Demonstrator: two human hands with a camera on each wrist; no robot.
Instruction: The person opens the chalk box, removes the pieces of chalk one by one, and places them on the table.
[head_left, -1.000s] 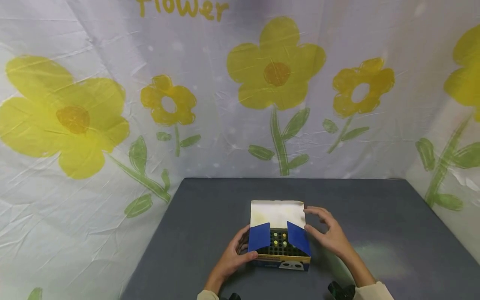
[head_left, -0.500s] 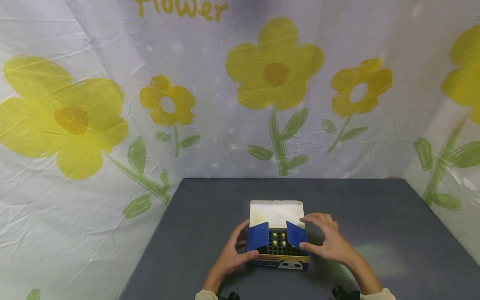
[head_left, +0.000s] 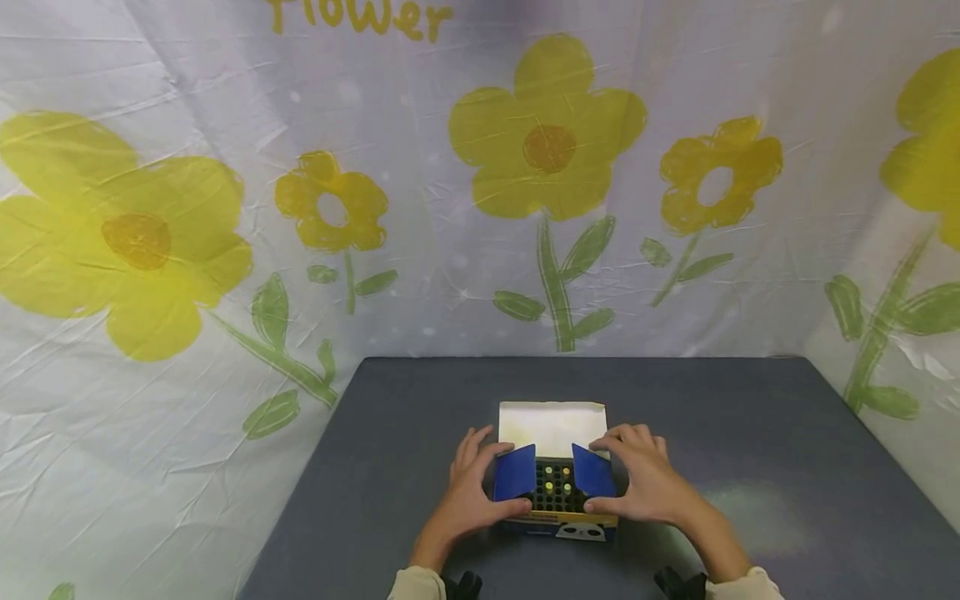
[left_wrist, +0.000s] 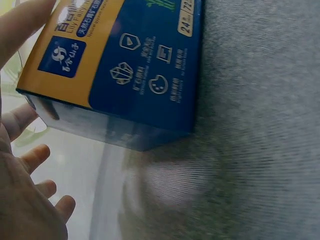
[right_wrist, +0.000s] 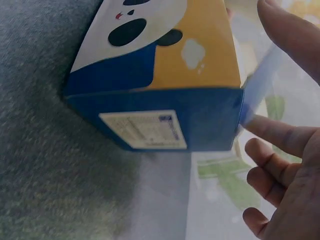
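A small blue and yellow cardboard chalk box (head_left: pixel 540 528) with a panda print stands on the table in the head view. Its lid (head_left: pixel 552 422) is up, showing a pale inside. Blue side flaps, the left one (head_left: pixel 514 472) and the right one (head_left: pixel 593 473), stand raised. Between them several short sticks (head_left: pixel 567 489) sit in a dark rack (head_left: pixel 551 502) with round holes. My left hand (head_left: pixel 468 496) is at the box's left side, fingers spread about the left flap. My right hand (head_left: pixel 651 485) mirrors it; its index finger (right_wrist: pixel 280 132) meets the right flap's lower edge.
The box stands on a dark grey table (head_left: pixel 420 408). Behind it hangs a white cloth (head_left: pixel 442 275) printed with yellow flowers. Dark wrist straps (head_left: pixel 680 583) and cream sleeves (head_left: pixel 742 587) show at the bottom.
Both hands have moved inward over the box's side flaps, the right hand going left and the left hand's fingers lifting toward the left flap. The box stays in place.
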